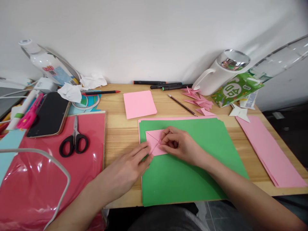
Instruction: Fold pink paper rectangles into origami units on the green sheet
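Observation:
A small pink paper (154, 138) with diagonal creases lies on a stack of green sheets (192, 173) on the wooden desk (120, 134). My left hand (131, 166) rests flat on the green stack, its fingers stretched and pressing the pink paper's lower left corner. My right hand (179, 145) sits over the paper's right side, fingers curled and pinching a fold at its middle.
Pink square sheets (139, 103) lie behind. Folded pink pieces (198, 101), a pencil (182, 105), markers (166, 85) and a white jug (216, 77) stand at the back. Scissors (74, 141) lie on a red folder (48, 166), a phone (49, 114) beside them. Pink strips (269, 150) lie at the right.

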Demonstrator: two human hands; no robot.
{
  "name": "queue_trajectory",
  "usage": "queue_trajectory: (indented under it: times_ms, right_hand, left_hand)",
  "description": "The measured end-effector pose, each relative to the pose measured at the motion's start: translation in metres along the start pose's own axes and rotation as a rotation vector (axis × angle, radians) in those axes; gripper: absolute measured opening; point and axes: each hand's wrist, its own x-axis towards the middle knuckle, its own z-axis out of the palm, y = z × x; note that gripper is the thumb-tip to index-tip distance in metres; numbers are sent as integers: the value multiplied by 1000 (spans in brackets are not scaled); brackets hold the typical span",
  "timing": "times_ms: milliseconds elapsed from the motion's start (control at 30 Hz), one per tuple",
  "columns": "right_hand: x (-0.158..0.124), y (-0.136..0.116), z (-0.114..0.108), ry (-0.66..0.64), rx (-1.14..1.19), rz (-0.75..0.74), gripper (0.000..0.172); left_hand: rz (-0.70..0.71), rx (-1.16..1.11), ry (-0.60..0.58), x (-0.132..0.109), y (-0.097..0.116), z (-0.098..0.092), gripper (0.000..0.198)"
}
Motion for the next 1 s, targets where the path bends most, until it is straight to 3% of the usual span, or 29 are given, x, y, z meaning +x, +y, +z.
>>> queue_trajectory:
  times_ms: [467, 1000]
  right_hand:
    - [1, 2, 2, 23, 20, 8, 11]
    - [3, 0, 0, -3, 31, 27, 10]
  left_hand:
    - [-23, 121, 1, 2, 16, 6, 32]
    - [-50, 62, -33, 2, 15, 6, 37]
